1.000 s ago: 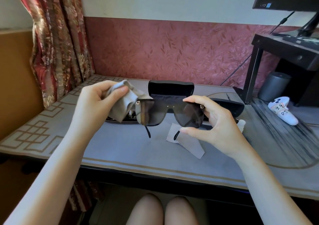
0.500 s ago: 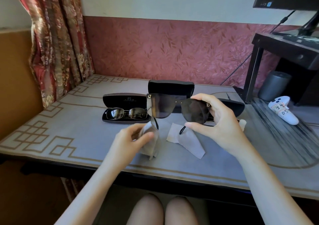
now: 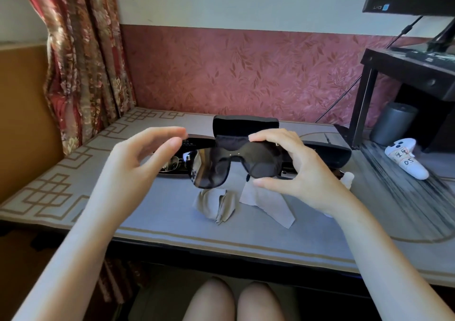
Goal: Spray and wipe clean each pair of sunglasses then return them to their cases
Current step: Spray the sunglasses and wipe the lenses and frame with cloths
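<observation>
Dark one-piece sunglasses [image 3: 231,165] hang in the air over the table. My right hand [image 3: 293,173] pinches their right lens between thumb and fingers. My left hand [image 3: 145,158] hovers just left of the frame, fingers relaxed and apart, holding nothing. Below the glasses two grey cloths lie on the table, a crumpled one [image 3: 216,206] and a flat one [image 3: 268,205]. An open black case [image 3: 246,125] stands behind the glasses. Another open case [image 3: 172,170] on the left holds thin-framed glasses, partly hidden by my left hand.
A third dark case [image 3: 332,155] lies behind my right hand, with a small white bottle [image 3: 348,180] beside it. A white game controller [image 3: 406,161] sits at the right under a black monitor stand [image 3: 403,74]. Curtains [image 3: 81,57] hang at the far left.
My left hand dropped the crumpled cloth onto the table and rose empty to the left end of the sunglasses. My right hand tilted the glasses and shifted them slightly.
</observation>
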